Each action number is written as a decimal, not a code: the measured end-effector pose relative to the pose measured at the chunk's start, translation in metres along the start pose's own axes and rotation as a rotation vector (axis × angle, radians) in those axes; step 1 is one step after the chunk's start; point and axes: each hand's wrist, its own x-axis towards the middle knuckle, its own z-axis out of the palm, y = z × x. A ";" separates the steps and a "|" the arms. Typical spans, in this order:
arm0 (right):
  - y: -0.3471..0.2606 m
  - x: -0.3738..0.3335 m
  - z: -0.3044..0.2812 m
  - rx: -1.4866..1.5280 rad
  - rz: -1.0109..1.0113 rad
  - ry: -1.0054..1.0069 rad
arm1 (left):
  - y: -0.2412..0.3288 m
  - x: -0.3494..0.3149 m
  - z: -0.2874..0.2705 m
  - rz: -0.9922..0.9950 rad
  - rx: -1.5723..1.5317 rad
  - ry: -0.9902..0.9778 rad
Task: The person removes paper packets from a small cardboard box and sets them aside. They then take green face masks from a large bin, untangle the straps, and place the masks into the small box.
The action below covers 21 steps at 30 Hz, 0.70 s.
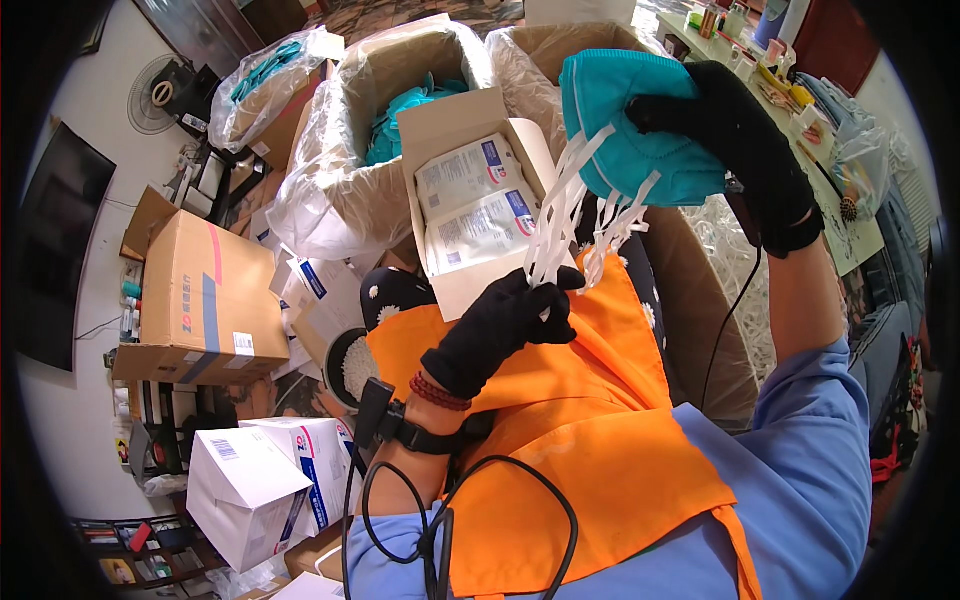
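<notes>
My right hand (735,140), in a black glove, is raised at the right and closed around a teal face mask (605,110), possibly a small stack. White straps (560,215) hang from it. Lower down, my left hand (505,330), also black-gloved, has its fingers closed on the lower ends of these straps. Just beyond the left hand, an open white carton (470,285) rests by my lap, holding white printed packets (480,225) laid flat. An orange apron (560,400) covers my lap.
Plastic-lined boxes (345,190) stand ahead, one with teal masks (400,110) inside. White strips (735,270) fill a box at right. A brown carton (185,290), white boxes (250,490) and a bowl of white pellets (352,370) lie left. A black cable (740,310) hangs from my right wrist.
</notes>
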 end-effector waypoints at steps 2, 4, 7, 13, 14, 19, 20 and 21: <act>0.000 0.000 0.001 -0.006 0.067 -0.033 | -0.004 0.001 -0.001 0.014 -0.024 -0.031; 0.004 -0.004 0.002 0.032 -0.041 0.005 | -0.008 0.001 0.001 0.026 -0.047 -0.063; 0.044 0.001 -0.014 0.253 -0.140 0.097 | -0.009 0.001 0.006 0.056 -0.027 0.016; 0.080 0.025 -0.033 0.057 -0.059 -0.007 | -0.007 -0.009 0.004 -0.149 0.078 0.013; 0.073 0.019 -0.025 0.060 -0.058 -0.012 | -0.007 -0.010 0.007 -0.133 0.115 0.028; 0.047 0.003 -0.001 -0.060 -0.081 -0.075 | -0.006 -0.009 0.029 -0.041 0.169 0.043; 0.047 0.006 -0.002 -0.026 -0.042 -0.144 | -0.005 -0.008 0.027 -0.090 0.129 -0.023; 0.044 0.007 -0.003 -0.025 -0.043 -0.142 | -0.004 -0.006 0.025 -0.139 0.088 -0.089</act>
